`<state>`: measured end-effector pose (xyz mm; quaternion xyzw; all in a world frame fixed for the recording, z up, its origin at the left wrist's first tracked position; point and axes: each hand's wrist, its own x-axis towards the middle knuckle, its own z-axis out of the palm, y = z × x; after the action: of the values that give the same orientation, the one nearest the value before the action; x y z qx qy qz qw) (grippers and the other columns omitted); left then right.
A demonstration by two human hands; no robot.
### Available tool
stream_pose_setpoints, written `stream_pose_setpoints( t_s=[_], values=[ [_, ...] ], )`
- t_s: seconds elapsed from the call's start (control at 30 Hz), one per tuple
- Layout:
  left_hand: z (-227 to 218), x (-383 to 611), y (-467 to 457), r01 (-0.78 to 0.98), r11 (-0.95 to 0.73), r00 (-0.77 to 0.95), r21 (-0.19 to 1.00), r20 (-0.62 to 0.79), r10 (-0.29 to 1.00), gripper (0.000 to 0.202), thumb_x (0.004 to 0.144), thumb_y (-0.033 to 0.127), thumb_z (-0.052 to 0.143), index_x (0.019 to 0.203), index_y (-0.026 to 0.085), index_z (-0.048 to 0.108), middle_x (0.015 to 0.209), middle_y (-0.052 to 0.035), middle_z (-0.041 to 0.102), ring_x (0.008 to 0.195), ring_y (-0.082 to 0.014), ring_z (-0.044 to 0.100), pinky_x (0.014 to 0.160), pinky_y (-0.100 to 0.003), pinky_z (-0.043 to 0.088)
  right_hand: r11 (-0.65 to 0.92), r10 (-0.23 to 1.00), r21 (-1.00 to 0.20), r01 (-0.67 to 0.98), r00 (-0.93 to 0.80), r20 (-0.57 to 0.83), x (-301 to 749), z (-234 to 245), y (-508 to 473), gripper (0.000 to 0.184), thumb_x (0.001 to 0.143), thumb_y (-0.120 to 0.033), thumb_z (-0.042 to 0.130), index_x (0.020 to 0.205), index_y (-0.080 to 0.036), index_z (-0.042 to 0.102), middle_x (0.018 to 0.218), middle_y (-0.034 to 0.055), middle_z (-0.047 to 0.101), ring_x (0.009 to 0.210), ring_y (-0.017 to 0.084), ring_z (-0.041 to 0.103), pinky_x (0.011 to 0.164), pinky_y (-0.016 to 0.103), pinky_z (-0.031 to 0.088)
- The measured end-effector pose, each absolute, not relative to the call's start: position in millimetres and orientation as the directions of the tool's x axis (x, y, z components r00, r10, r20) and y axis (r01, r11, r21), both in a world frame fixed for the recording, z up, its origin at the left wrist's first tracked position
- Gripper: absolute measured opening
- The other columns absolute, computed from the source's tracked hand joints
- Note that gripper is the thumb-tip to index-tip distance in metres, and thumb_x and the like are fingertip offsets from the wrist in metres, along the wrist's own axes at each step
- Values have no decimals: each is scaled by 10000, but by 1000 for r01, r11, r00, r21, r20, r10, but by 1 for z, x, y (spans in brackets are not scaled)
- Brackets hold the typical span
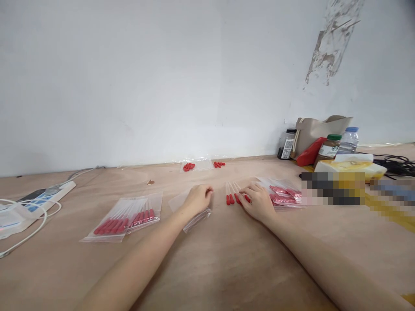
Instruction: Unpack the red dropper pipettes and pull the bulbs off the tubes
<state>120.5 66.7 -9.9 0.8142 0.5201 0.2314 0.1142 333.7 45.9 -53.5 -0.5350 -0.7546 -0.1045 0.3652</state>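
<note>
- Two filled bags (pixel 125 218) are lying overlapped at the lower left of the frame, perhaps to save room on the bench (pixel 201 268).
- The left hand (pixel 199 199) is resting on or just above a clear bag (pixel 196 221) at centre, likely steadying it; its fingers are sitting curled, whether pinching anything I cannot tell.
- The right hand (pixel 258 201), right of centre, is covering part of a row of red-tipped sticks (pixel 232 199), fingers bending downward, seemingly holding them in line; whether they are pinching one, I cannot tell.
- Beyond, red pieces (pixel 189 167) are lying near the wall (pixel 162 86).

brown tabletop (pixel 207 268): red-tipped sticks (pixel 228 199), clear bags (pixel 197 219), power strip (pixel 35 208)
</note>
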Motion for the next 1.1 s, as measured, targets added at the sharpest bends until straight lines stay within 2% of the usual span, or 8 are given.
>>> stream_pose_setpoints(
  t_s=[0.17,0.27,0.33,0.53,0.7,0.83,1.0,1.1],
  values=[
    [-16,68,31,773,-576,524,268,243,816,360,878,323,341,1168,219,528,1256,-44,500,1191,-188,403,1020,-335,258,517,683,-165,840,-288,672,321,-51,38,202,824,-291,470,822,-223,660,841,49,598,835,178,488,763,317,320],
    [-23,56,17,714,-671,679,201,37,733,476,880,470,278,1330,314,282,1432,-5,204,1316,-215,160,1064,-441,87,561,654,-133,817,-340,676,315,-51,34,206,828,-280,467,789,-213,657,839,53,600,834,172,487,769,322,310],
    [-21,54,14,705,-682,700,194,-36,713,501,871,510,261,1343,347,218,1445,7,136,1324,-232,106,1053,-482,40,586,635,-110,802,-371,677,313,-51,32,210,829,-268,464,764,-208,654,836,53,604,833,169,486,770,323,305],
    [-14,60,10,840,-529,491,120,248,835,587,768,580,430,1197,182,475,1230,-92,503,1136,-261,443,952,-371,347,608,603,-93,788,-383,700,313,-52,32,220,832,-258,454,744,-208,649,847,47,612,819,161,485,770,327,297],
    [-29,71,-3,865,-493,499,-96,58,864,341,870,201,295,1093,160,550,999,-126,625,911,-293,580,718,-416,458,621,587,-90,778,-386,711,312,-53,33,226,831,-252,449,737,-206,649,848,52,607,812,158,487,777,328,302],
    [-18,61,12,891,-422,437,-167,70,897,439,796,50,308,1147,213,515,1077,-98,611,925,-280,586,712,-413,465,621,586,-86,779,-389,711,313,-53,33,223,829,-248,449,741,-207,649,857,54,599,818,160,483,777,326,307],
    [13,-3,56,953,-284,299,-107,489,819,403,860,154,271,1155,280,515,1232,20,524,1209,-190,388,1004,-349,304,620,578,-79,781,-385,720,314,-53,34,209,823,-242,459,735,-199,645,850,54,589,808,155,486,755,313,314],
    [17,-55,66,956,-290,275,-54,518,810,362,872,265,288,1116,242,555,1219,-6,537,1212,-216,384,1053,-392,204,627,560,-70,776,-387,732,314,-54,35,189,815,-230,474,733,-196,641,850,50,585,801,152,490,742,308,315]
  ],
)
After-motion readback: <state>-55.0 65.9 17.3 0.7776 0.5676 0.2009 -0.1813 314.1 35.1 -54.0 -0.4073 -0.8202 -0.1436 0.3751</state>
